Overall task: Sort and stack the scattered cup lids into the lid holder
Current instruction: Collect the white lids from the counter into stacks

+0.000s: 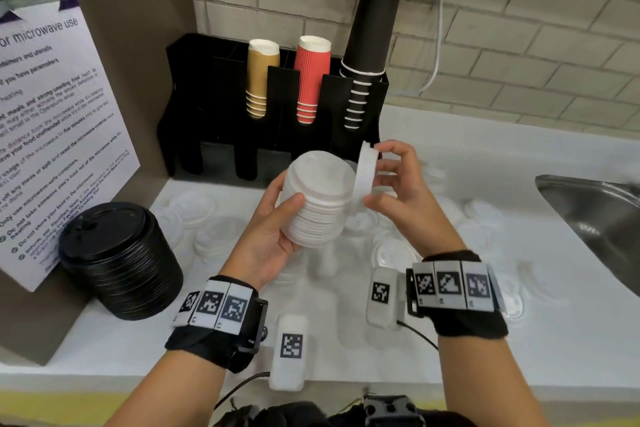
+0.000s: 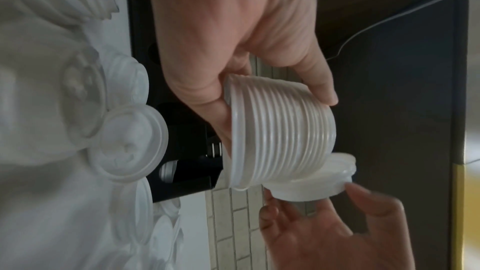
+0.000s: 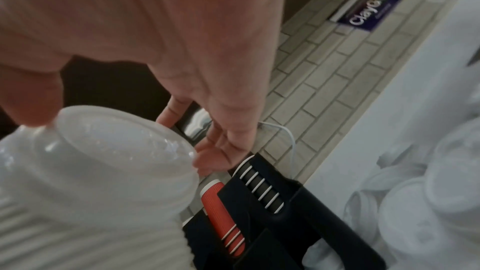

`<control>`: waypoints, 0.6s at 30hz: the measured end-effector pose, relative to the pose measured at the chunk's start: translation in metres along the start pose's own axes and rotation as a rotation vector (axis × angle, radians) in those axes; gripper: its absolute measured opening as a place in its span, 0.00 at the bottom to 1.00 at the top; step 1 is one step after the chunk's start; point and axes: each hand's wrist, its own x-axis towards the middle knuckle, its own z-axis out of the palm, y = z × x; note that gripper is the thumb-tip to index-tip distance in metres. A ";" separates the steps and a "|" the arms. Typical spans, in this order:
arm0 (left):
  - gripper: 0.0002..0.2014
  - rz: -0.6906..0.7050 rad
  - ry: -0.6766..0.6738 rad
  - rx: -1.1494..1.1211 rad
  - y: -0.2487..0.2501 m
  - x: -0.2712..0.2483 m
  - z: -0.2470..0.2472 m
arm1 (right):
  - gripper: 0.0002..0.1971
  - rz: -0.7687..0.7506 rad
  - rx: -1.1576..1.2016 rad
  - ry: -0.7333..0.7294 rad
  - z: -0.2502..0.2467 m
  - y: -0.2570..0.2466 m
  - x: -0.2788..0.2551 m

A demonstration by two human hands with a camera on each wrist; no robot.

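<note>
Left hand gripping tall stack of nested white plastic lids mid-frame, right hand pinching single white plastic lid on edge, touching the stack's right side

Cup holder at counter rear, against wall; lid stack front-left — sink far right.

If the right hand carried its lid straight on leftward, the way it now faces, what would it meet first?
Probably the lid stack gripped by the left hand; the right hand holds its lid on edge right beside the stack's top.
</note>
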 end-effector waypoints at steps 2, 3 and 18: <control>0.36 -0.012 -0.016 0.038 -0.004 -0.001 0.002 | 0.29 0.004 -0.084 0.016 0.003 -0.004 -0.007; 0.32 -0.019 -0.023 0.056 -0.005 -0.001 0.003 | 0.29 -0.004 -0.114 0.026 0.004 -0.005 -0.009; 0.27 -0.065 -0.069 0.101 -0.016 -0.010 0.013 | 0.21 -0.081 -0.402 0.044 0.008 -0.016 -0.021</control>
